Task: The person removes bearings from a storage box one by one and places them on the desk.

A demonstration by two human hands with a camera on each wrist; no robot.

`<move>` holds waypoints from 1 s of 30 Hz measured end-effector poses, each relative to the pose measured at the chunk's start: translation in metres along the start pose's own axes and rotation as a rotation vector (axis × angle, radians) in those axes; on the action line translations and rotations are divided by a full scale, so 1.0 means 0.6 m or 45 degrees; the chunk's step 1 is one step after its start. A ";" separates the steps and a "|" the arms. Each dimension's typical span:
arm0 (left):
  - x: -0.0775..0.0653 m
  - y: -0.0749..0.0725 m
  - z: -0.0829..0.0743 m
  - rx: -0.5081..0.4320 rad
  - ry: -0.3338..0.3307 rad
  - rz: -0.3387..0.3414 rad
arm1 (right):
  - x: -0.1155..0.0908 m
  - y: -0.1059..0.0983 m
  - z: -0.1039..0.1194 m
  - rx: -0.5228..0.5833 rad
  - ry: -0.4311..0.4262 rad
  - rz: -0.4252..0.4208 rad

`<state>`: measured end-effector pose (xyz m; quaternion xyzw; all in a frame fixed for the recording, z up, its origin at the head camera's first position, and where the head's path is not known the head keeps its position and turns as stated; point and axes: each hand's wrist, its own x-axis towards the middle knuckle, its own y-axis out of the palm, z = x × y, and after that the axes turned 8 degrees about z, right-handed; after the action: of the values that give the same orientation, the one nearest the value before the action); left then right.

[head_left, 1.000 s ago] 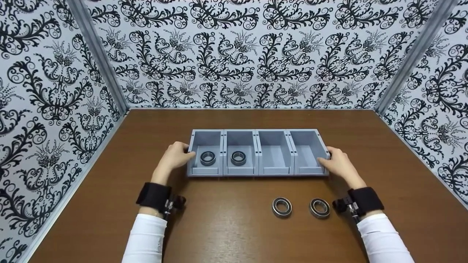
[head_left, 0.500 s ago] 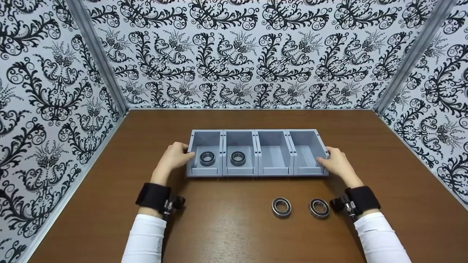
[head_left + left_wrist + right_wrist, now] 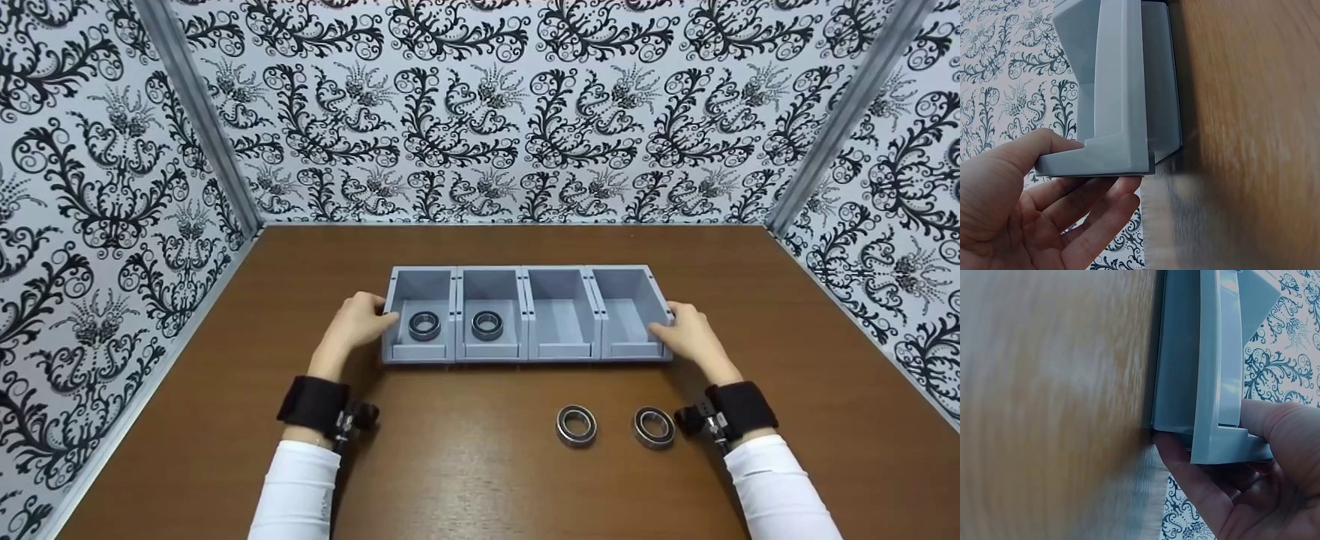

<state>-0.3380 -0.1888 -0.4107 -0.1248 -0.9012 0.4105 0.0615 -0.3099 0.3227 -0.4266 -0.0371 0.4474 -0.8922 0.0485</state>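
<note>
A grey row of joined bins (image 3: pixel 565 350) stands on the wooden table, its low fronts facing me. My left hand (image 3: pixel 358 321) grips the left end wall, thumb over the edge inside and fingers along the outside, as the left wrist view shows on the grey bin (image 3: pixel 1120 101). At the other end my right hand (image 3: pixel 691 330) pinches the right wall the same way; in the right wrist view its thumb (image 3: pixel 1258 417) hooks over the side. One ball bearing (image 3: pixel 424 325) lies in the leftmost bin, another bearing (image 3: pixel 487 325) in the bin beside it. The two right-hand bins hold nothing.
Two more bearings lie on the table in front of the bins: one bearing (image 3: pixel 576 426) right of centre, the other bearing (image 3: pixel 654 427) near my right wrist strap (image 3: pixel 741 409). Patterned wall panels (image 3: pixel 480 112) enclose the table (image 3: pixel 465 465) at the back and both sides.
Both hands keep their hold on the bin ends. The bins and hands appear very slightly further left in the head view; the right forearm has shifted a little inward.
</note>
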 end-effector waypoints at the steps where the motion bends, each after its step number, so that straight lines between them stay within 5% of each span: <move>1: -0.001 -0.001 0.000 -0.001 0.002 0.000 | 0.001 0.000 0.001 0.000 -0.004 -0.004; 20: -0.011 0.001 -0.008 -0.038 -0.039 -0.013 | 0.001 -0.001 -0.003 0.005 -0.004 -0.010; 30: -0.010 -0.001 -0.019 0.021 -0.169 0.018 | 0.000 -0.001 -0.002 0.008 -0.009 0.005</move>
<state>-0.3302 -0.1827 -0.4029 -0.1032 -0.8990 0.4257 -0.0003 -0.3098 0.3241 -0.4266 -0.0391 0.4444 -0.8935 0.0518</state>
